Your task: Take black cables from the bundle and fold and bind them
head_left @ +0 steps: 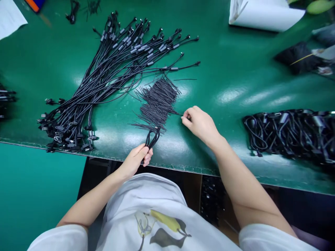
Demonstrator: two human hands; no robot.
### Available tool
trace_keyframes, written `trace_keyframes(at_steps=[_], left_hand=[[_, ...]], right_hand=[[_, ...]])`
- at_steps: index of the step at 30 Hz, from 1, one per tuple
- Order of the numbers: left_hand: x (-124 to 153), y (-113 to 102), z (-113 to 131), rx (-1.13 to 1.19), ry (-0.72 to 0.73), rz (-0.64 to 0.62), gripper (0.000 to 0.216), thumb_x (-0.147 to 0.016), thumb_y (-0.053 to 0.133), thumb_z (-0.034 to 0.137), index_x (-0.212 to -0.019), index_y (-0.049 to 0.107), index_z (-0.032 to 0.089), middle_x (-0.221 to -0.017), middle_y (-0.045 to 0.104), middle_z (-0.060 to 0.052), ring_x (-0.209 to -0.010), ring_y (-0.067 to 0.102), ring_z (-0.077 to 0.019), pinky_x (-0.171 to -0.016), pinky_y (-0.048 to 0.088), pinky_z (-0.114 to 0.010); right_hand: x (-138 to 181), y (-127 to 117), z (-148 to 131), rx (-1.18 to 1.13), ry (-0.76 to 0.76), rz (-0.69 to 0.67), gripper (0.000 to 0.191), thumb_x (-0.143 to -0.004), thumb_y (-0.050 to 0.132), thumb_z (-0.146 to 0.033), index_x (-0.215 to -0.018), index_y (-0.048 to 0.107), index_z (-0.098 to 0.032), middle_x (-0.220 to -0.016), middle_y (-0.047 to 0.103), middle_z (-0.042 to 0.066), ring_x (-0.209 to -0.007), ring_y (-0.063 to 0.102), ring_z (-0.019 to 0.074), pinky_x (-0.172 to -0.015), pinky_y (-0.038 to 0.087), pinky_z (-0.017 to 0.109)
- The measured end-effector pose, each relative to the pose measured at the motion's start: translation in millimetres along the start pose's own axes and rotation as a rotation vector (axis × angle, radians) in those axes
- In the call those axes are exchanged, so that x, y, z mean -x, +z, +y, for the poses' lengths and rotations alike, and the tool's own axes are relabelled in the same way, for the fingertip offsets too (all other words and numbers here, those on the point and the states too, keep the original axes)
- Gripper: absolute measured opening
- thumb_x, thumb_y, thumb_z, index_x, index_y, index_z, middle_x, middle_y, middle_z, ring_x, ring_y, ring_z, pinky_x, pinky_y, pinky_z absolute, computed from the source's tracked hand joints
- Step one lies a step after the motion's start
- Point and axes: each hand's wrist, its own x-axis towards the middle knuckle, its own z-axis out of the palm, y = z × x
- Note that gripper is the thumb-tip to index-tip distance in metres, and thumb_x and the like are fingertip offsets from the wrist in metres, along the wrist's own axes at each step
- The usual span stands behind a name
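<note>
A black cable (154, 138) folded into a loop stands up out of my left hand (140, 154), whose fingers are wrapped round it near the table's front edge. To the right, my right hand (196, 120) pinches the end of a thin black twist tie (178, 113) that reaches out from a pile of the same ties (159, 99). That pile lies between and just beyond my two hands. Farther left spreads a large bundle of uncoiled black cables (104, 80) with grey sleeves and plugs at both ends.
Folded cables (290, 134) lie in a long row at the right. White paper (267, 15) and a black pouch-like item (298, 57) are at the back right. More black cables (6, 99) sit at the left edge of the green table (222, 62).
</note>
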Motion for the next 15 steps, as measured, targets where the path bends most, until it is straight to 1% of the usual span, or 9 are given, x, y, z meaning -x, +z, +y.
trace_keyframes(at_steps=[1,3,6,9,10,12,13,15], left_hand=[[-1.2,0.3,0.6,0.001,0.003,0.008,0.044,-0.081,0.068,0.055,-0.078,0.052,0.015,-0.062,0.039,0.006,-0.052,0.037,-0.005,-0.048,0.029,-0.019],[-2.9,1.5,1.3,0.008,0.003,0.015,0.045,-0.079,0.069,0.056,-0.079,0.052,0.015,-0.061,0.039,0.007,-0.051,0.036,-0.0046,-0.047,0.028,-0.019],[-3.2,3.4,2.2,0.005,0.002,0.01,0.046,-0.079,0.069,0.058,-0.083,0.053,0.015,-0.061,0.038,0.007,-0.05,0.036,-0.0042,-0.047,0.028,-0.019],[-0.7,4.1,3.6,0.016,0.02,0.024,0.046,-0.08,0.069,0.057,-0.092,0.052,0.016,-0.061,0.039,0.008,-0.05,0.036,-0.0043,-0.046,0.028,-0.018],[0.3,4.5,4.0,0.029,0.028,0.024,0.047,-0.08,0.07,0.056,-0.099,0.052,0.017,-0.062,0.039,0.008,-0.05,0.036,-0.0046,-0.046,0.028,-0.018],[1.8,6.3,4.5,0.061,0.028,-0.009,0.053,-0.081,0.07,0.053,-0.115,0.049,0.019,-0.063,0.04,0.009,-0.05,0.036,-0.0053,-0.046,0.028,-0.017],[2.1,7.6,4.5,0.075,0.022,-0.04,0.059,-0.081,0.07,0.053,-0.124,0.045,0.02,-0.063,0.039,0.009,-0.05,0.036,-0.0056,-0.046,0.028,-0.018],[1.7,10.4,3.8,0.089,0.011,-0.101,0.067,-0.083,0.068,0.052,-0.136,0.039,0.022,-0.062,0.038,0.01,-0.049,0.035,-0.006,-0.046,0.028,-0.018]], right_hand=[[0.7,-1.6,-1.5,0.018,0.007,0.014,0.008,-0.088,0.058,-0.026,-0.088,0.059,-0.018,-0.092,0.059,0.007,-0.072,0.05,0.0176,-0.062,0.032,0.029],[-0.2,-5.0,-3.0,0.039,0.002,-0.011,0.01,-0.089,0.058,-0.027,-0.089,0.059,-0.018,-0.095,0.059,0.009,-0.074,0.052,0.0186,-0.062,0.032,0.029],[-2.2,-10.6,-2.5,0.049,-0.013,-0.092,0.011,-0.088,0.056,-0.023,-0.079,0.056,-0.018,-0.086,0.059,0.007,-0.074,0.052,0.0188,-0.062,0.031,0.029],[7.4,-15.6,-5.5,-0.025,0.016,-0.078,0.011,-0.084,0.057,-0.021,-0.074,0.052,-0.019,-0.079,0.058,0.004,-0.069,0.051,0.0168,-0.062,0.032,0.029],[14.3,-16.0,-8.9,-0.087,0.029,-0.076,0.011,-0.084,0.057,-0.02,-0.074,0.052,-0.019,-0.076,0.058,0.003,-0.067,0.051,0.0161,-0.062,0.033,0.028],[32.8,-13.7,-20.3,-0.3,0.044,-0.101,0.004,-0.084,0.057,-0.022,-0.082,0.054,-0.019,-0.074,0.06,0.001,-0.064,0.054,0.015,-0.062,0.037,0.028],[43.6,-11.1,-28.0,-0.437,0.037,-0.133,0.005,-0.085,0.057,-0.023,-0.088,0.057,-0.019,-0.075,0.061,0.001,-0.063,0.056,0.0146,-0.062,0.04,0.027],[65.9,-4.8,-46.0,-0.668,-0.028,-0.205,0.014,-0.089,0.056,-0.027,-0.1,0.06,-0.019,-0.08,0.065,0.001,-0.066,0.06,0.0141,-0.065,0.045,0.027]])
